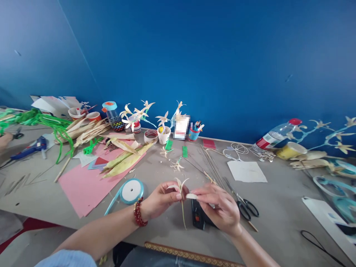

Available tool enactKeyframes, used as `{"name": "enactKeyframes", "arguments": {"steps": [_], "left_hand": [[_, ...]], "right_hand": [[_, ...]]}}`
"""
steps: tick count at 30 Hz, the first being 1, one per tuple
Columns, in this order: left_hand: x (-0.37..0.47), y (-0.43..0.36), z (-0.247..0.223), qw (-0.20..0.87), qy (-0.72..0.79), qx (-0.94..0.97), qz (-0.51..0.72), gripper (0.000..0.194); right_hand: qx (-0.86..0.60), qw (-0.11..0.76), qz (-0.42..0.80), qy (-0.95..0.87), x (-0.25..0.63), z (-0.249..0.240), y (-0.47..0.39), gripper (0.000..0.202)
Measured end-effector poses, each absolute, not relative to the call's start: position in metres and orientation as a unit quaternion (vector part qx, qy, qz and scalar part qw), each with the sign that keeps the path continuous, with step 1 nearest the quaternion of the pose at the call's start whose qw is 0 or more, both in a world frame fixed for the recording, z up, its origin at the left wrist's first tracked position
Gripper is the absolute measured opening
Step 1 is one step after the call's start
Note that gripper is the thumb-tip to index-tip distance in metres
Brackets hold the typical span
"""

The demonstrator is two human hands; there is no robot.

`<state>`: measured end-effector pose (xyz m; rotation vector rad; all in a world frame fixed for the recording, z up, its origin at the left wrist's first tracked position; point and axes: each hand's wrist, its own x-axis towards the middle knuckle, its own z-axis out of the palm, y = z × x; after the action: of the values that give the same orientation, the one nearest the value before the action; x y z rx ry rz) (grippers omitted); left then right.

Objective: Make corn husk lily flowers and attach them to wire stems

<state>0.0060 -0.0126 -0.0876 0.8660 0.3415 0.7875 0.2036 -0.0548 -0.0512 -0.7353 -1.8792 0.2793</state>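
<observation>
My left hand [158,200], with a red beaded bracelet at the wrist, pinches a pale husk-like flower [181,184]. Its thin stem hangs below the fingers. Just to the right, my right hand [219,207] grips a small cream-coloured petal piece [191,196] between thumb and fingers, close to the flower. Beneath the right hand lies a black object with an orange mark [198,218], partly covered. Black-handled scissors [246,207] rest right of that hand. A roll of light blue ribbon [132,191] lies left of my left hand.
Loose flowers [177,165], pink paper [83,189] and dried husks [122,167] lie on the grey table [278,230]. Flowers stand in a white cup [164,136] by the wall. A tilted bottle [274,137] is at right. Another person's hand [5,141] shows near a blue glue gun [29,149].
</observation>
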Motion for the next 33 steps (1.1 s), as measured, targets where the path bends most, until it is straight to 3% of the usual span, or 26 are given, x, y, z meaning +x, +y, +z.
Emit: {"name": "enactKeyframes", "arguments": {"steps": [5, 10, 16, 23, 29, 33], "left_hand": [[0.004, -0.012, -0.090, 0.799, 0.175, 0.434, 0.377, 0.023], [0.001, -0.011, -0.090, 0.751, 0.195, 0.495, 0.392, 0.023], [-0.001, -0.003, -0.087, 0.642, 0.254, 0.573, 0.442, 0.022], [-0.005, 0.001, -0.088, 0.600, 0.256, 0.617, 0.440, 0.022], [-0.009, -0.001, -0.087, 0.614, 0.191, 0.621, 0.448, 0.016], [-0.010, 0.001, -0.089, 0.618, 0.188, 0.624, 0.440, 0.015]], "right_hand": [[-0.315, 0.527, 0.129, -0.779, 0.206, -0.061, -0.055, 0.035], [-0.379, 0.474, 0.141, -0.782, 0.218, -0.068, -0.062, 0.041], [-0.536, 0.281, 0.127, -0.786, 0.263, -0.074, -0.091, 0.034], [-0.565, 0.105, 0.053, -0.817, 0.279, -0.106, -0.118, 0.064], [-0.574, 0.082, 0.123, -0.805, 0.264, -0.106, -0.109, 0.038], [-0.569, 0.098, 0.170, -0.799, 0.264, -0.105, -0.108, 0.034]]}}
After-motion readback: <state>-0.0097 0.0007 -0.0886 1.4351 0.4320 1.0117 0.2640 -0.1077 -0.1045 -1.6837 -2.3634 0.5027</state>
